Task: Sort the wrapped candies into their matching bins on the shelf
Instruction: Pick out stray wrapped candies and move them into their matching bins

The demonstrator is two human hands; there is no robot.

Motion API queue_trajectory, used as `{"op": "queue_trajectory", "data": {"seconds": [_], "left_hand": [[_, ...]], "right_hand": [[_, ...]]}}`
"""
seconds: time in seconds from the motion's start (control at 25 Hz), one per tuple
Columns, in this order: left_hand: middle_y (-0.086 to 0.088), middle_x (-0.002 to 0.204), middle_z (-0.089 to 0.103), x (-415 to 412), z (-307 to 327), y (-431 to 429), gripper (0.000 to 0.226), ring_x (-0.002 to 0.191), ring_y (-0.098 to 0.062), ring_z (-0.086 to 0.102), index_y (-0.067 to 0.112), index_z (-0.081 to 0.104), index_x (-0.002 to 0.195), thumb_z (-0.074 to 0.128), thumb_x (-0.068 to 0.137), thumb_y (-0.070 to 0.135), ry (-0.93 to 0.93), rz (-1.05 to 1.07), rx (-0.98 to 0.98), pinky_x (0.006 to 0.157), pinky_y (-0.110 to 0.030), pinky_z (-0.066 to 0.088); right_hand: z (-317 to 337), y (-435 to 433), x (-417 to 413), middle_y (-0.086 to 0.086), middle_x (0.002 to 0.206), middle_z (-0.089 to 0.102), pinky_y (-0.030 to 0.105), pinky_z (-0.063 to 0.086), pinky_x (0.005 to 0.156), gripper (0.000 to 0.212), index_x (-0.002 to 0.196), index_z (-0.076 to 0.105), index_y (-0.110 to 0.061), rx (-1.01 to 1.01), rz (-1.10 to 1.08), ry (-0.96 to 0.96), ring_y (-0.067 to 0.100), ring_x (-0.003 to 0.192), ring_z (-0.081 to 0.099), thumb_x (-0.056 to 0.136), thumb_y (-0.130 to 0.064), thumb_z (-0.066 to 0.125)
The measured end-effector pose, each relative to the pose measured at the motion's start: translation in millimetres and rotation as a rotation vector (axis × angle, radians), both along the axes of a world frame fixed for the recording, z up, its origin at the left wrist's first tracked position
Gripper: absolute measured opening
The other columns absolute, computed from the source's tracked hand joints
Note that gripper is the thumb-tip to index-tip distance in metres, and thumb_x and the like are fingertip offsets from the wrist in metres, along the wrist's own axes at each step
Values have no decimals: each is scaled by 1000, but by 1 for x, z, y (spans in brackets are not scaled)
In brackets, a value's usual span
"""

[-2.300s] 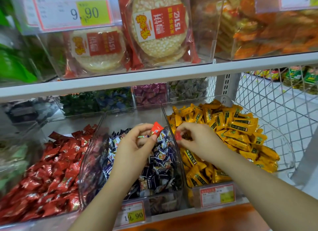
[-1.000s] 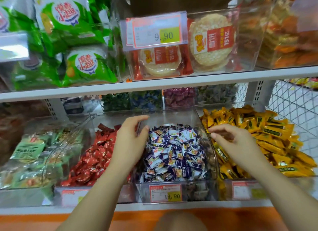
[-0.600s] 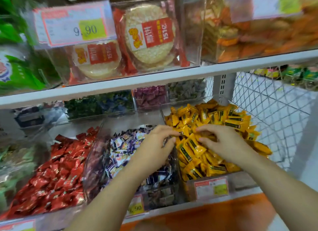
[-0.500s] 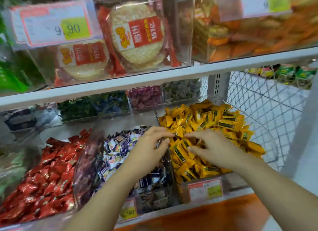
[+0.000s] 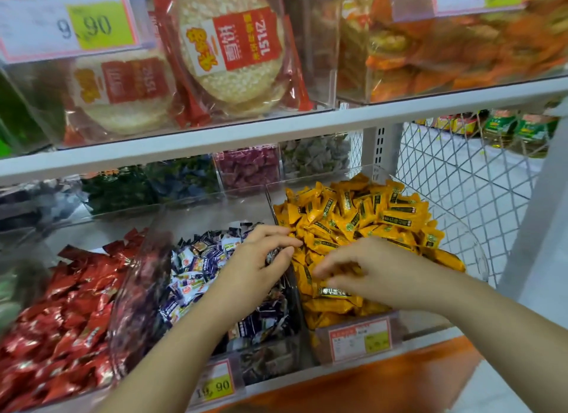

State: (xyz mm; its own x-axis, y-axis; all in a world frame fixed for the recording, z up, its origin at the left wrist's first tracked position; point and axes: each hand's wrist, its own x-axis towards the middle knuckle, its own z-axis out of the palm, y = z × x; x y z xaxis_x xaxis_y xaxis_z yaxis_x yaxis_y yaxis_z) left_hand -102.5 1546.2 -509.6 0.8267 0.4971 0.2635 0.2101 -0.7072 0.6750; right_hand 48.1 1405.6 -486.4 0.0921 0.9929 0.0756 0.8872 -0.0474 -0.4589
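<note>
White shelf (image 5: pixel 276 129), lower tier. Three clear bins (image 5: pixel 476 255) side by side: red candies (image 5: pixel 61 305) left, blue candies (image 5: pixel 196 268) middle, yellow candies (image 5: pixel 362 215) right. Left hand (image 5: pixel 255 271) over the wall between middle and right bins, fingers loosely bent, tips at the yellow heap; grip unclear. Right hand (image 5: pixel 384 274) down on yellow candies, fingers curled, blurred; holding one or not, cannot tell. Price tag (image 5: pixel 215 385) on middle bin front.

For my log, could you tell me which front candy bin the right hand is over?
The right hand is over the rightmost bin, heaped with yellow candies; the others hold red candies and blue-and-white candies.
</note>
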Motion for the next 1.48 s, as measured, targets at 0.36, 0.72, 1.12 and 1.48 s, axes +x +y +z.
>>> {"op": "queue_trajectory", "data": {"seconds": [0.36, 0.72, 1.12, 1.48], "left_hand": [[28, 122, 42, -2, -3, 3, 21, 117, 14, 36, 42, 61, 104, 47, 95, 30, -15, -34, -72, 99, -12, 27], [31, 120, 39, -2, -2, 3, 21, 118, 12, 38, 46, 59, 100, 47, 94, 31, -42, -54, -87, 105, -23, 32], [29, 122, 41, -3, -4, 5, 21, 119, 13, 36, 44, 61, 103, 47, 94, 31, -58, -59, -77, 100, -16, 30], [11, 98, 57, -27, 9, 9, 26, 62, 6, 54, 41, 59, 101, 55, 91, 17, -371, 259, -139, 55, -6, 42]], "right_hand": [[-14, 23, 16, -14, 123, 58, 41, 12, 116, 34, 128, 50, -36, -165, -29, -423, 9, 118, 49, 94, -39, 46], [14, 9, 27, -21, 95, 67, 11, 43, 82, 19, 105, 69, -30, -47, -102, -108, -9, 89, 57, 89, -26, 60], [-3, 67, 21, -11, 90, 62, 37, 26, 86, 15, 97, 68, -32, -56, -154, -757, 16, 100, 46, 86, -37, 59], [37, 44, 6, -7, 76, 59, 24, 43, 66, 9, 82, 62, -18, 334, -282, 165, 8, 68, 53, 87, -16, 55]]}}
